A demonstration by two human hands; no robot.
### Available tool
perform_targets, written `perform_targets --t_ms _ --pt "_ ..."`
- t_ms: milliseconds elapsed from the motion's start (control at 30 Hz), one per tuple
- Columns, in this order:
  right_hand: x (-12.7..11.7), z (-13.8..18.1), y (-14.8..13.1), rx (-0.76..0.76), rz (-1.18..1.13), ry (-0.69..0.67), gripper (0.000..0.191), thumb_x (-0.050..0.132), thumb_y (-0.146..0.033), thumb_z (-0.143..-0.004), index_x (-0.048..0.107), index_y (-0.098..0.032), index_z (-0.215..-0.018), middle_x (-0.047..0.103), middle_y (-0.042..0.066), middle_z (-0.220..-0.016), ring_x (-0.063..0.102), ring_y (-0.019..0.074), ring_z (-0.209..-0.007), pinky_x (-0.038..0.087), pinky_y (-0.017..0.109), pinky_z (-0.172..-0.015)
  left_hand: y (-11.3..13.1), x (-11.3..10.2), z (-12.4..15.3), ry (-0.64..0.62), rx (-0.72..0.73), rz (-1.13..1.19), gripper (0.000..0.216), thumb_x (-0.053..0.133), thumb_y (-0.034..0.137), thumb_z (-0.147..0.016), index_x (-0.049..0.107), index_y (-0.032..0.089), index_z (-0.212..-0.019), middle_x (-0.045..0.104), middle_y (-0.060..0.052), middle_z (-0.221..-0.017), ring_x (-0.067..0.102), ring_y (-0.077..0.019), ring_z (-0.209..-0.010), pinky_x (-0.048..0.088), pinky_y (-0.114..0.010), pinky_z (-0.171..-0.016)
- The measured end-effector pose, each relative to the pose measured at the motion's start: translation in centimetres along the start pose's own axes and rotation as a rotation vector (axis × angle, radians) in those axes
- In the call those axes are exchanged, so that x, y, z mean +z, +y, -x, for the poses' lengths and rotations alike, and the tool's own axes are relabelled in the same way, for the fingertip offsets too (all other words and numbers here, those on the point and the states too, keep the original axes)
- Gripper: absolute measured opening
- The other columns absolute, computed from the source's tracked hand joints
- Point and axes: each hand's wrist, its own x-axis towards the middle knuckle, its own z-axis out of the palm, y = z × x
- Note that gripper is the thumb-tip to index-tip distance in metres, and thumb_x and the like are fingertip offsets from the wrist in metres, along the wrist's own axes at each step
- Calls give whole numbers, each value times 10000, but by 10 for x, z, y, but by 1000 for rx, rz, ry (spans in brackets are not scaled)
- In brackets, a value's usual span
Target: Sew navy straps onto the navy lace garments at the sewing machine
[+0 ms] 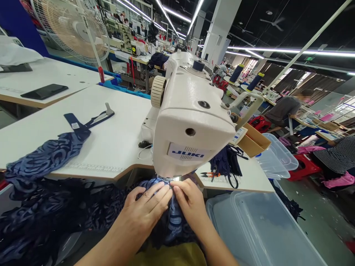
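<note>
At the head of a white sewing machine (191, 122), both hands are on a blue and navy patterned lace garment (175, 218). My left hand (148, 205) presses its fingers together on the cloth, with the fingertips close to the presser area. My right hand (190, 197) pinches the cloth between thumb and forefinger just beside it. The needle and presser foot are hidden behind the machine head and my fingers. The lace hangs below my hands toward my lap.
More patterned lace garments (47, 151) lie on the table's left and hang off its edge. Orange-handled snips (210, 174) lie by navy straps (227, 162) at the right. Around are a phone (44, 91), fan (80, 31), cardboard box (253, 138) and plastic bin (257, 221). Other people work farther right.
</note>
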Motion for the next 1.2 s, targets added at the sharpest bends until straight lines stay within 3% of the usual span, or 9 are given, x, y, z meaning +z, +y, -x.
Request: perform_targets --t_ms 133,300,633,867,1067,1200 --pt "2 -7 5 241 -191 58 73 512 -269 -895 534 -213 -936 577 -25 -751 556 132 -681 442 240 -654 5 9 0 12 -96 -85 305 424 279 -970 547 294 -1248 686 30 -1167 591 -137 -1111 247 -349 -998" --pt "6 -17 3 321 -158 75 74 499 -287 -866 492 -214 -874 595 -10 -798 576 157 -748 435 289 -732 11 9 -7 38 -115 -131 290 421 266 -971 561 277 -1224 691 36 -1155 609 -150 -1077 270 -367 -955" --pt "7 -22 5 331 -98 76 62 492 -279 -849 491 -218 -856 617 -7 -782 587 173 -739 424 293 -704 15 7 -13 38 -112 -207 274 428 257 -969 591 252 -1189 696 31 -1138 608 -169 -1056 300 -381 -905" --pt "3 -21 8 249 -65 40 53 501 -259 -873 527 -217 -856 638 -1 -815 591 165 -773 425 272 -718 16 6 -11 -42 -92 -251 315 390 271 -969 578 268 -1221 694 19 -1127 594 -175 -1058 322 -390 -882" --pt "-26 -16 27 119 4 -96 140 515 -291 -917 608 -220 -839 633 12 -825 573 172 -814 420 275 -745 17 4 -13 -71 -63 -327 319 390 232 -949 618 205 -1169 685 -19 -1102 566 -211 -1052 341 -378 -858" --pt "-54 -6 47 169 14 -136 145 529 -324 -916 619 -218 -874 626 23 -837 576 185 -813 435 287 -745 15 2 -14 -73 -34 -331 290 423 213 -937 644 187 -1123 680 -37 -1085 564 -223 -1028 349 -378 -870"
